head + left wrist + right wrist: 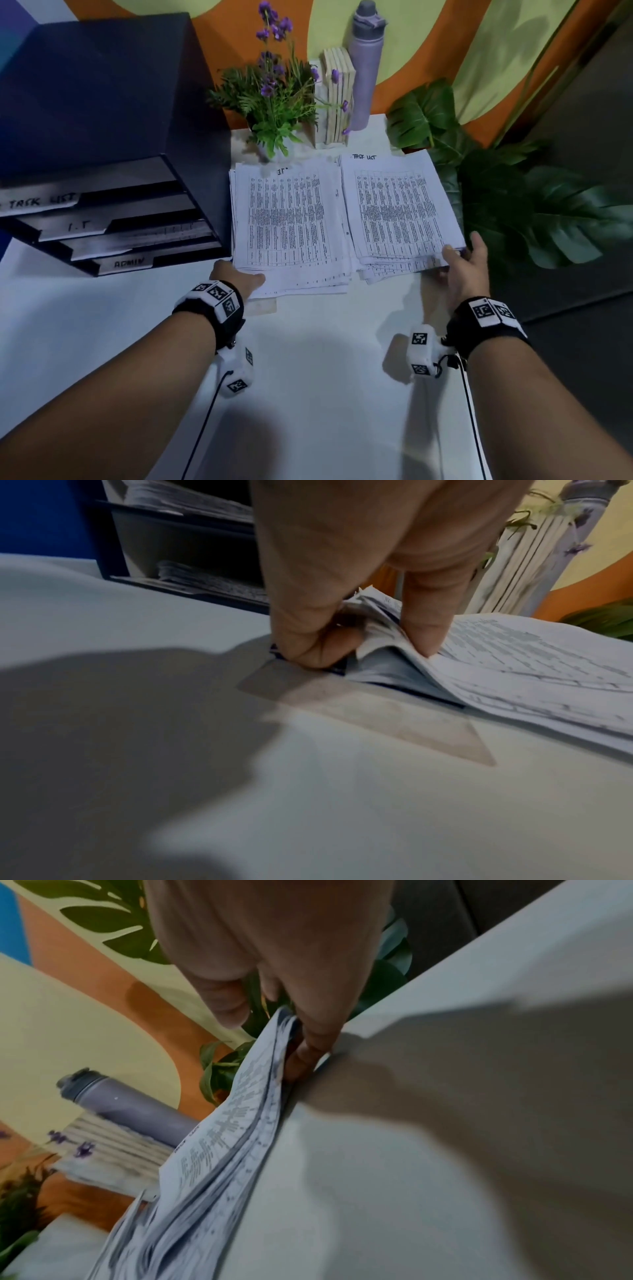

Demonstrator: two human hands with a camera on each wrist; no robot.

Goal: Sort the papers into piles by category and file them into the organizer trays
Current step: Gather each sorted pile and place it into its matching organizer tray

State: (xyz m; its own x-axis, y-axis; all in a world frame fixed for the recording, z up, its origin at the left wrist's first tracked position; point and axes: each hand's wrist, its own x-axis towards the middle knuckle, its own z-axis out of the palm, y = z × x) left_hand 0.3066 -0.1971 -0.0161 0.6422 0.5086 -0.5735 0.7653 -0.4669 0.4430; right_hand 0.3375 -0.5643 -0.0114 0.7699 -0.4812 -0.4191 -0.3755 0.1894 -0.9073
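Two printed paper piles lie side by side on the white table (pixel 325 377). The left pile (pixel 291 222), headed "IT", has its near left corner pinched by my left hand (pixel 246 279); in the left wrist view the thumb (pixel 424 631) presses on top and curled fingers (pixel 308 647) tuck under the lifted corner (pixel 383 642). The right pile (pixel 400 209), headed "TASK LIST", is gripped at its near right corner by my right hand (pixel 459 253), fingers (pixel 308 1053) slid under its edge (pixel 260 1085). The black organizer (pixel 102 137) stands at the left with trays labelled TASK LIST, I.T and ADMIN.
A purple-flowered pot plant (pixel 274 99), upright books (pixel 337 96) and a lilac bottle (pixel 364 65) stand behind the piles. Large green leaves (pixel 513 192) hang off the table's right edge. A clear tape strip (pixel 263 306) is stuck on the table by my left hand.
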